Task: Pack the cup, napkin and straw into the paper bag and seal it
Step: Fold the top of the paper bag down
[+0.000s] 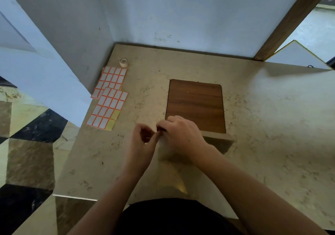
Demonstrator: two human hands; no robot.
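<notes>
Both hands, left hand (143, 136) and right hand (179, 135), pinched the paper bag (217, 142)'s top at frame centre; contents hidden; blank label sheets (108, 98) centre-left.

Paper bag (215, 142) stands on table (272, 126) at near-centre, w/ wooden panel (196, 104) set in the tabletop just behind it. Right hand (181, 135) is on bag's left top edge; left hand (143, 140) just left of it, fingertips meeting. Two label sheets (108, 97) lie overlapping at table's left edge. Tape roll (123, 62) behind them, near the wall corner.
</notes>
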